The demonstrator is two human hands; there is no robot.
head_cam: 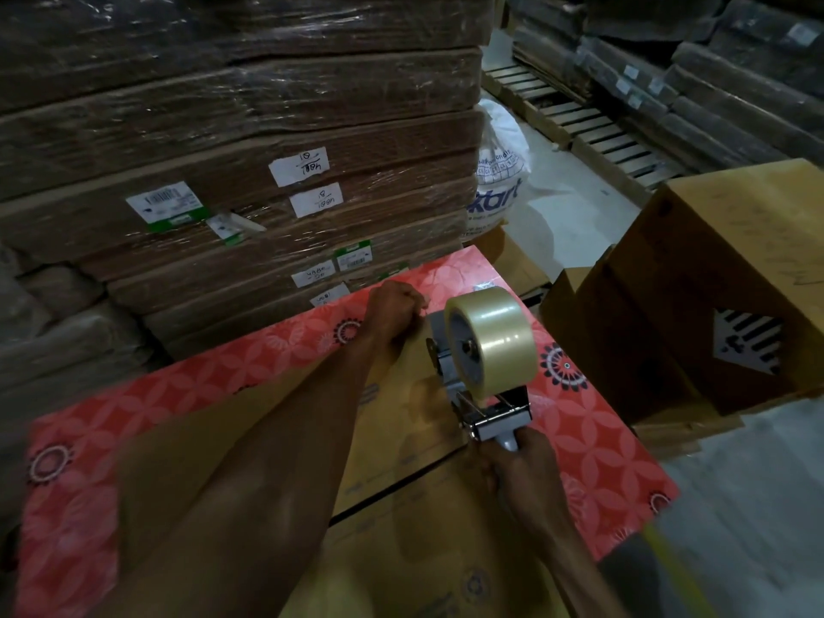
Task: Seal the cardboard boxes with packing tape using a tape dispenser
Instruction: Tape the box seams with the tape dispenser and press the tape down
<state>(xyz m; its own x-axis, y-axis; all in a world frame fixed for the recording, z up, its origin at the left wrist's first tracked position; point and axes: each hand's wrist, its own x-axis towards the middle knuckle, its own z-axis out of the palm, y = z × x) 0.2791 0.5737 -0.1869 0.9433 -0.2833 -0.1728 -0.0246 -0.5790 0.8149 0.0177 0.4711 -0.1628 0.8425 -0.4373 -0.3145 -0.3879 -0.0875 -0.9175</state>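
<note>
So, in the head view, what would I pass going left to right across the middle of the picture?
A wrapped stack of flat cardboard → left hand → tape roll → brown cardboard box with the arrow mark.

This is a warehouse or packing store. A tall stack of flattened cardboard (241, 140), bound in clear film and tagged with handwritten paper labels (299, 166), fills the back. Wooden pallets (593, 127) lie on the pale floor (570, 202) beside more wrapped bundles (735, 82), a printed white sack (499, 171) and brown cartons (731, 278).
</note>
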